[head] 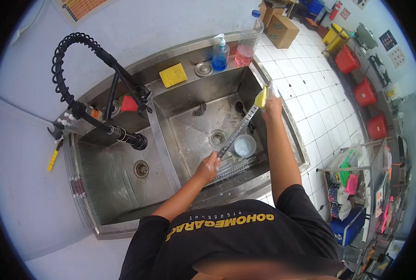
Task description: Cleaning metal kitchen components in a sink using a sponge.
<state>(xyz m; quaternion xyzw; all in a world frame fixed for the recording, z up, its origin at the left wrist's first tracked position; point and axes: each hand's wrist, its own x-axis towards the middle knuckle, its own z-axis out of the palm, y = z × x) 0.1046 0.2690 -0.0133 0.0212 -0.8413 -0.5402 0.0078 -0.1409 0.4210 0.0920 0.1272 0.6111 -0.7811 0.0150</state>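
Observation:
My left hand [208, 168] grips the lower end of a long slotted metal strip [237, 131], held slantwise above the right sink basin [187, 131]. At its far end, my right hand [273, 104], covered with white suds, is closed on a yellow sponge [261, 97] pressed against the strip. Below the strip, a round bowl of cloudy liquid [244, 145] stands on the basin floor. Several similar slotted strips [234, 170] lie along the near side of the basin. A dark scouring pad [199, 109] and black utensils [240, 107], partly hidden, rest farther back.
A black spring faucet [127, 137] arches over the left basin [103, 182]. The back ledge holds a yellow sponge block [173, 75], a drain cover [203, 69], a blue-liquid pump bottle [220, 56] and a pink-liquid bottle [245, 52]. Wire shelving [348, 169] stands at right.

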